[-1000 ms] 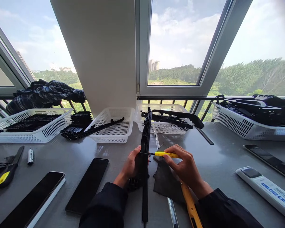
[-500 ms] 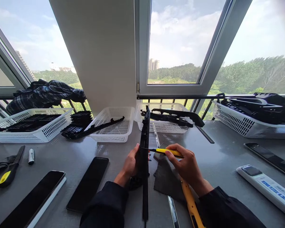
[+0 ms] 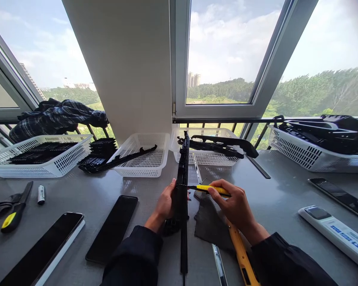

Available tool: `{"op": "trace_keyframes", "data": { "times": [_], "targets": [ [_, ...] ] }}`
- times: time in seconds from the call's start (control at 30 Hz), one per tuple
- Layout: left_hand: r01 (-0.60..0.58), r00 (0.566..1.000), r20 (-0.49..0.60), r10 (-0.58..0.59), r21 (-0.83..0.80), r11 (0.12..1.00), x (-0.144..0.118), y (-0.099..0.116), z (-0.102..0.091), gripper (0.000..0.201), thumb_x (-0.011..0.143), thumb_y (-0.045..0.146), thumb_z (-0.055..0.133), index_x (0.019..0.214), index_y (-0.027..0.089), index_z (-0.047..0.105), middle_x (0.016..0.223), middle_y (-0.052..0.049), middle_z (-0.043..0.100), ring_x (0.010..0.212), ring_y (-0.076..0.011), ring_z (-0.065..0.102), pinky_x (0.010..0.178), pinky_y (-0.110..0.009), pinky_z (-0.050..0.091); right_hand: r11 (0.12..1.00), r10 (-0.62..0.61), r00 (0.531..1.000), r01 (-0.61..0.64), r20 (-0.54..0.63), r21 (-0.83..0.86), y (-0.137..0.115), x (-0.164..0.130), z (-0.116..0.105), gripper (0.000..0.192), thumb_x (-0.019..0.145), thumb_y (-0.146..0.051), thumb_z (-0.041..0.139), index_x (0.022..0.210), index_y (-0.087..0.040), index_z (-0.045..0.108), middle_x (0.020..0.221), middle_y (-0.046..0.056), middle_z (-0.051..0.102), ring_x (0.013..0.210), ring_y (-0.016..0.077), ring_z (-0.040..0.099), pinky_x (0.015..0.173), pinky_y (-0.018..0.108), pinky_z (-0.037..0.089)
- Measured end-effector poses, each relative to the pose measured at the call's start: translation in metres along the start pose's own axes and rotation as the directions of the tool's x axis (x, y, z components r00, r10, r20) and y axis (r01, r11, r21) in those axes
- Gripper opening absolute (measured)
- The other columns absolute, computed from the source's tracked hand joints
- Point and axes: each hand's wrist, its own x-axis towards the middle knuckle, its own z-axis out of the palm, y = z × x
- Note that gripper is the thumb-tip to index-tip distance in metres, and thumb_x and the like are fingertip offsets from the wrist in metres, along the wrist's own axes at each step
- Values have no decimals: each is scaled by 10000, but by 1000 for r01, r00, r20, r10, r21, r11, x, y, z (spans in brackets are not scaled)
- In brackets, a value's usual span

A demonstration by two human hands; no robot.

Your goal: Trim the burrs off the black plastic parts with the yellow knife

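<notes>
Left hand (image 3: 166,203) fingers wrap long black plastic part (image 3: 183,186); right hand (image 3: 234,206) fingers pinch yellow utility knife (image 3: 211,189), tip against part.

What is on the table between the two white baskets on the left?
In the head view, a pile of black plastic parts sits between the left basket and the middle basket.

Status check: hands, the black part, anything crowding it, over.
Left hand grips long black strip, held on edge. Right hand holds yellow knife, tip at the strip. Dark cloth and orange tool lie just right.
</notes>
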Motion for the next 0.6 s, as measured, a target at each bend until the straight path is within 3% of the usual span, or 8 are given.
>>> {"op": "trace_keyframes", "data": {
  "times": [0.17, 0.4, 0.6],
  "targets": [
    [-3, 999, 47, 1, 26, 1000, 1, -2, -3, 614, 953, 673, 551, 780, 109, 721, 618, -66, 661, 496, -146, 575, 510, -250, 465, 999, 35, 999, -35, 6, 12, 1, -1, 1, 323, 972, -494, 623, 863, -212, 735, 817, 20, 753, 712, 170, 685, 690, 261, 520],
    [-4, 999, 46, 3, 12, 1000, 1, -3, -3, 599, 918, 681, 600, 905, 103, 758, 666, -61, 672, 538, -142, 584, 526, -243, 465, 997, 74, 997, -74, -2, 5, 3, 0, 3, 367, 980, -539, 605, 873, -213, 737, 769, 7, 730, 664, 160, 644, 652, 255, 485],
    [-46, 998, 42, 45, 37, 998, 1, -5, -3, 605, 897, 690, 625, 891, 101, 767, 665, -62, 664, 566, -140, 581, 534, -231, 460, 995, 103, 994, -103, -40, -6, 5, 1, 1, 383, 976, -553, 604, 880, -208, 740, 758, 11, 724, 650, 161, 631, 632, 255, 471]
  ]
}}
